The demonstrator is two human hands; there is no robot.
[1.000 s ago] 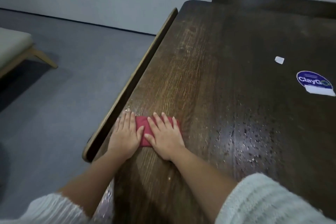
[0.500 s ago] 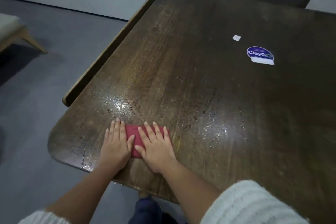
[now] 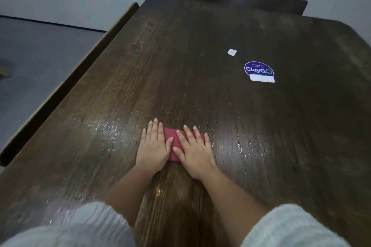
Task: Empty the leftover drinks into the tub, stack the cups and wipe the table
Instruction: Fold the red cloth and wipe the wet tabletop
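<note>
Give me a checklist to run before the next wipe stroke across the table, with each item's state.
1. Both hands flat on the cloth: ok, left hand and right hand press it.
2. Cloth flat on the table: ok.
3. Wet patches left: not ok, droplets left of the hands and more on the right.
4. Path ahead free of cups: ok, none in view.
5. Sticker and white scrap lie ahead: cannot tell if the scrap is loose.
</note>
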